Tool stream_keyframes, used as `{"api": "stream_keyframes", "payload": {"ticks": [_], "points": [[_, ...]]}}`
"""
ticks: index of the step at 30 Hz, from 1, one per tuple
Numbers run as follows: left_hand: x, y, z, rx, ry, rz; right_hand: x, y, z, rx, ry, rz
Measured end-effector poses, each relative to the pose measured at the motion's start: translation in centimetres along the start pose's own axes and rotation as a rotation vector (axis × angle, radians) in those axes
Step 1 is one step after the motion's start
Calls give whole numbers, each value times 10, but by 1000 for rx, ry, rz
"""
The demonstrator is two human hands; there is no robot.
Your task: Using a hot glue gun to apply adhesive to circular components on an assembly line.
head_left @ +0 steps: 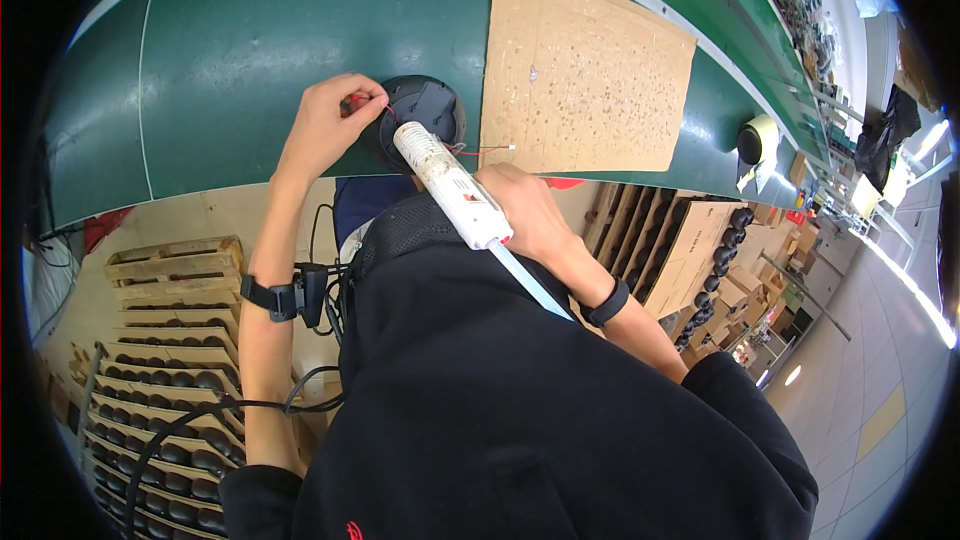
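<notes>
A black round housing (430, 100) is placed on the green bench (270, 30), close to its front edge; it is located just right of the left hand (338, 118) and forward and left of the right hand (520, 202). A thin red wire (388, 107) is pinched between the thumb and forefinger of the left hand, at the left rim of the housing; the remaining left fingers are curled inward. The glue gun (448, 183) is gripped by the right hand from its right side; the handle and most of the right fingers are hidden by the gun body. The front end of the gun is directed at the housing, and the lower part of the housing is overlapped by it; whether the two are touching cannot be told. A pale glue stick (530, 280) is protruded from the rear of the gun. A red lead (485, 151) is extended rightward from the housing; its white connector (512, 147) is positioned over the near left corner of the cardboard (590, 70), which is laid flat on the bench.
</notes>
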State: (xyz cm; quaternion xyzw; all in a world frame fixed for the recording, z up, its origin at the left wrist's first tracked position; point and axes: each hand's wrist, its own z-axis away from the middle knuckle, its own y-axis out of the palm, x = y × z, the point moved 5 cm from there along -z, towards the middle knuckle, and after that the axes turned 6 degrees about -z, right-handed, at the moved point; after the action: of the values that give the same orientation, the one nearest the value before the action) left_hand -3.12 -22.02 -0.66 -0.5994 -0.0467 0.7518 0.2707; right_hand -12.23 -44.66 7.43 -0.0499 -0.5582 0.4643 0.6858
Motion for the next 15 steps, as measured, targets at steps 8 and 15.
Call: {"api": "stream_keyframes", "payload": {"ticks": [8, 15], "points": [[18, -4, 32, 145, -56, 16, 1, -3, 0, -45, 38, -16], [16, -1, 36, 179, -56, 38, 1, -2, -4, -40, -21, -28]]}}
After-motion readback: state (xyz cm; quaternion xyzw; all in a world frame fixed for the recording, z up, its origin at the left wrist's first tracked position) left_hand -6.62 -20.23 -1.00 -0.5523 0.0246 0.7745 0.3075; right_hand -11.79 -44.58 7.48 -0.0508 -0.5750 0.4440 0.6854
